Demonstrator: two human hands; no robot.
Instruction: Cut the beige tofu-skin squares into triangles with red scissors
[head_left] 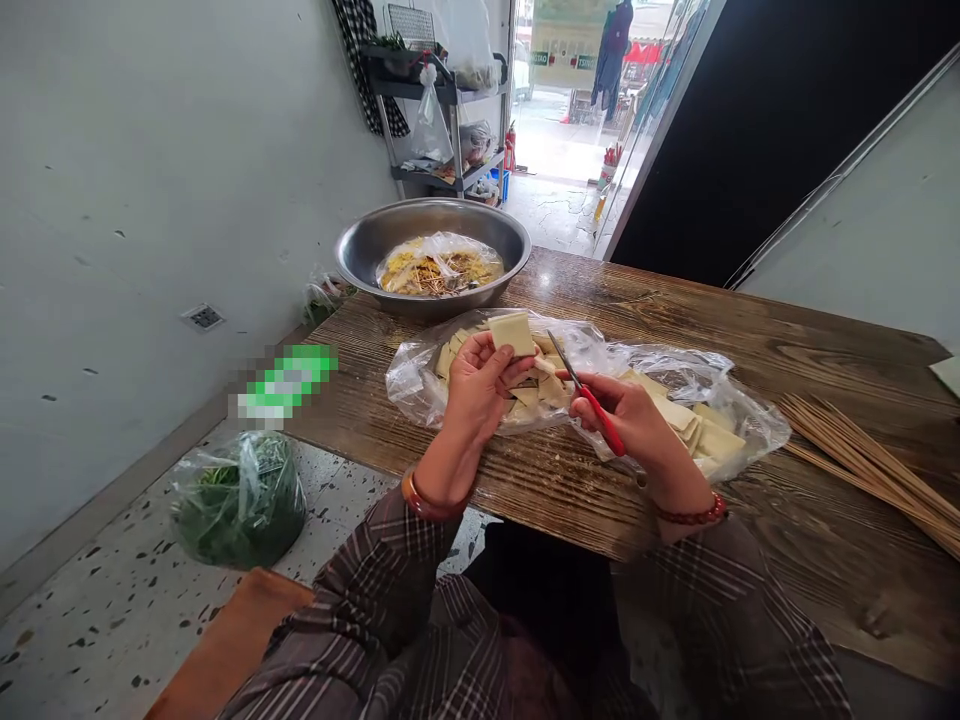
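My left hand [480, 385] holds a pale, flat square piece [510, 334] between thumb and fingers, above an open clear plastic bag [412, 385] of similar cut pieces. In my right hand [626, 410] are red-handled scissors [600, 408], their dark blades pointing up and left, close to the held piece. Whether the blades are parted is hard to tell. A second clear bag [761, 425] with larger pale squares [720, 440] lies beside and partly behind my right hand.
A large metal bowl [356, 255] with a bag of skewered food stands at the table's [750, 330] back left. Wooden sticks [870, 465] lie at the right. A bag of greens [240, 500] sits on the floor. Behind is a shelf rack [454, 95].
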